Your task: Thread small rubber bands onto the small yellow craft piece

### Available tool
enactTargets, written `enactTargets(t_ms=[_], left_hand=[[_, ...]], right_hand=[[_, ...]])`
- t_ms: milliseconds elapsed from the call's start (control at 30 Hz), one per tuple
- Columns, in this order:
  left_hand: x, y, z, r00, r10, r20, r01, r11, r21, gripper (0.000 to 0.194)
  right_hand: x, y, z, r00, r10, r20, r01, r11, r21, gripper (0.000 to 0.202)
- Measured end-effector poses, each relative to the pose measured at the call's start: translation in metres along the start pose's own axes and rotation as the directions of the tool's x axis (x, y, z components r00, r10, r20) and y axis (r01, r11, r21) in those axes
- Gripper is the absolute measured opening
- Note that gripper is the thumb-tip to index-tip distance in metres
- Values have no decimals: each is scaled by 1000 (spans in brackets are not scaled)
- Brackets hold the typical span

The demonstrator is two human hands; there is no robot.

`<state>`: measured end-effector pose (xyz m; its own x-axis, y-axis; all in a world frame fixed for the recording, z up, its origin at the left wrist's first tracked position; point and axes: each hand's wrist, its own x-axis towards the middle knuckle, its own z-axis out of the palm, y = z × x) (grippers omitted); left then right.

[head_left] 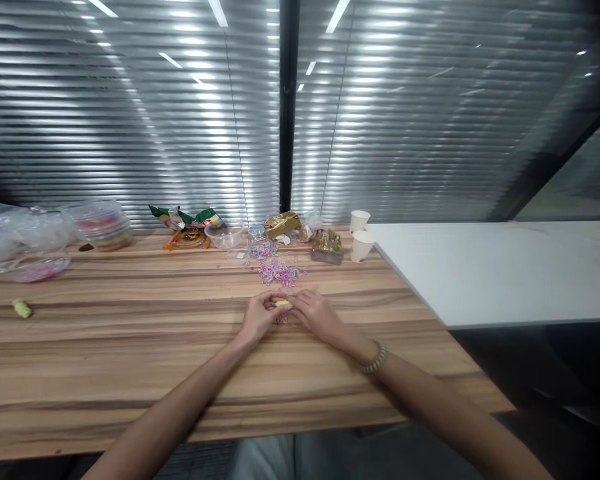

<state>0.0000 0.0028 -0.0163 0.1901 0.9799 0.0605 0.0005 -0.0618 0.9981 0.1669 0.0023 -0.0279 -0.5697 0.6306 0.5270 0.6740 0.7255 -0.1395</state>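
On the wooden table (pixel 130 347), mid-width, both hands meet over 1 small yellow piece (pixel 283 304). Left hand (pixel 260 313) pinches its left end with curled fingers; right hand (pixel 317 313) pinches the right end (bead bracelet (pixel 373 360) on that wrist). A few pink bits lie under the hands. Just behind: scatter of pink-white pieces (pixel 277 272). Farther back: clear bowl (pixel 225 235), snack wrappers (pixel 187 227), 2 paper cups (pixel 361 237). Far left: 1 separate yellow piece (pixel 23 309).
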Motion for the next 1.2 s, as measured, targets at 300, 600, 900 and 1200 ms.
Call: enactTargets(t_ms=[300, 600, 900, 1200], left_hand=[[4, 9, -7, 988, 154, -8, -149, 965, 215, 33], [0, 26, -20, 914, 184, 362, -375, 728, 574, 11], [0, 16, -17, 898, 175, 405, -411, 662, 626, 6], [2, 19, -13, 948, 141, 285, -248, 890, 383, 22]], right_hand=[[0, 2, -1, 987, 155, -40, -155, 988, 10, 25], [1, 2, -1, 951, 299, -79, -269, 925, 267, 29], [1, -6, -5, 940, 333, 69, -333, 859, 390, 20], [3, -8, -10, 944, 301, 132, -313, 703, 639, 28]])
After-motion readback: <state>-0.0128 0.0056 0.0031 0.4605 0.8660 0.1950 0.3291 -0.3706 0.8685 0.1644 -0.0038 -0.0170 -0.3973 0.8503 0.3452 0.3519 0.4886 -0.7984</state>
